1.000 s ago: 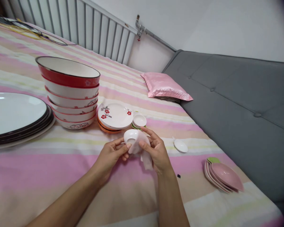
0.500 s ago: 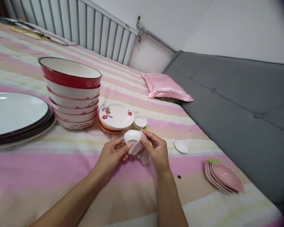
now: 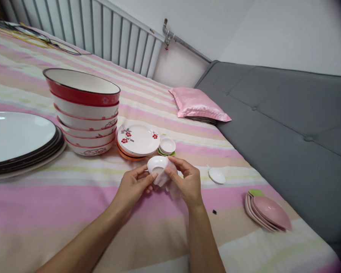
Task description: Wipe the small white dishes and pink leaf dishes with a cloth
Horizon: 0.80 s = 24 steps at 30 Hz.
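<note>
A small white dish (image 3: pixel 156 162) is tilted between my hands, its underside turned toward me. My left hand (image 3: pixel 135 185) pinches its left edge with thumb and fingers. Pressed against the dish's right side is a thin white tissue (image 3: pixel 162 179), which my right hand (image 3: pixel 186 180) grips with its thumb in front and fingers behind. The tissue's loose end hangs blurred below. Just beyond my hands stand several small white dishes (image 3: pixel 167 145) stacked over something green. Another small white dish (image 3: pixel 216 176) lies on the bed to the right.
A tall stack of red-rimmed bowls (image 3: pixel 88 123) stands at left, beside stacked dark-rimmed plates (image 3: pixel 19 132). Flower-patterned plates (image 3: pixel 139 140) rest on an orange dish. Pink leaf-shaped dishes (image 3: pixel 272 212) are at right, near a small black piece (image 3: pixel 214 212). A pink pillow (image 3: pixel 200 103) touches the grey headboard (image 3: pixel 272 106).
My right hand has shifted the tissue over the dish's side, and its hanging end has swung about. The left hand keeps its hold. The other dishes stay put.
</note>
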Available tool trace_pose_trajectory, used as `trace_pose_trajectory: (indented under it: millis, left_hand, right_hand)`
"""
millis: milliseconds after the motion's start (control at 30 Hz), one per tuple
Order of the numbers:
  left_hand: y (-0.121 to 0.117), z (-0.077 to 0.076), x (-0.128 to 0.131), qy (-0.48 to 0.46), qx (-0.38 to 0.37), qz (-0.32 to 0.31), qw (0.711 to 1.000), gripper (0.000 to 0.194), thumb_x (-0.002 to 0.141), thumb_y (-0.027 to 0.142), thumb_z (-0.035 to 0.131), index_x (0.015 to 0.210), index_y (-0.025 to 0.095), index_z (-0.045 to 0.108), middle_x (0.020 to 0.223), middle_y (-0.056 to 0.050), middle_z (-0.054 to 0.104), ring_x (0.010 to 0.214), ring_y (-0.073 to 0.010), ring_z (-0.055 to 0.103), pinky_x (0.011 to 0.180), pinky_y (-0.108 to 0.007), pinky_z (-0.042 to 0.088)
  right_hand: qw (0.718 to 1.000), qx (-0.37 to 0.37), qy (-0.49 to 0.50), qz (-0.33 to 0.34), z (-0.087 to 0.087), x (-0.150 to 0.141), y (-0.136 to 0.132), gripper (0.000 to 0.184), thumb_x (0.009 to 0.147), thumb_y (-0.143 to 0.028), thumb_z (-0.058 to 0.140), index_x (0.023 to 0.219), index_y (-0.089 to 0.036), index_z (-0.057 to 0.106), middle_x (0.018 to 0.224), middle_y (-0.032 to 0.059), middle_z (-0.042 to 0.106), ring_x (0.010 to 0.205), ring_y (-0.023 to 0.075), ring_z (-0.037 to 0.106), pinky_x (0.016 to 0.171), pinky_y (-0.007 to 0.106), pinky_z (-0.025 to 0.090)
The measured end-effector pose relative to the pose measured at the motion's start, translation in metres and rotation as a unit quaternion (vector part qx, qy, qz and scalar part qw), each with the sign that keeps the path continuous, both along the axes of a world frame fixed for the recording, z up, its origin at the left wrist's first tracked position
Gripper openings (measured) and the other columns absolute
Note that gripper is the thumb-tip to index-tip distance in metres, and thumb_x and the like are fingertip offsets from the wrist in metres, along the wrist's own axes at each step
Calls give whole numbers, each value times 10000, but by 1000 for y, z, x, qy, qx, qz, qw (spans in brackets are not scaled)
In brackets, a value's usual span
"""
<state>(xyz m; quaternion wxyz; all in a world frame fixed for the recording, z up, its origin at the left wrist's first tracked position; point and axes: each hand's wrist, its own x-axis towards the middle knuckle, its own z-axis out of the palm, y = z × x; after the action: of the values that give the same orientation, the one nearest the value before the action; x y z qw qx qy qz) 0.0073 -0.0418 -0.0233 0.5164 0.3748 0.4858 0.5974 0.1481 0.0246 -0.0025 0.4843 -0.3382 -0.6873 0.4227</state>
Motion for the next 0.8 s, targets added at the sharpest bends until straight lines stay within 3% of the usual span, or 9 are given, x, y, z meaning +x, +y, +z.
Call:
trace_pose_trajectory:
  millis: [467, 800]
  left_hand:
    - [1, -6, -3, 94, 40, -3, 995, 439, 773, 372, 609, 1156, 158, 590, 690, 1, 586, 571, -98, 441, 522, -203, 332]
    - [-3, -5, -3, 246, 43, 43, 967, 350, 784, 372, 570, 1071, 182, 636, 673, 4, 633, 564, -129, 491, 528, -215, 357]
  right_hand:
    - [999, -46, 17, 16, -3, 2, 2, 300, 664, -265, 747, 958, -222, 706, 961, 37, 715, 924, 202, 644, 841, 335, 502]
    - [998, -61, -10, 22, -1, 4, 1, 312, 642, -281, 755, 942, -212, 704, 955, 46, 711, 923, 217, 636, 849, 366, 490]
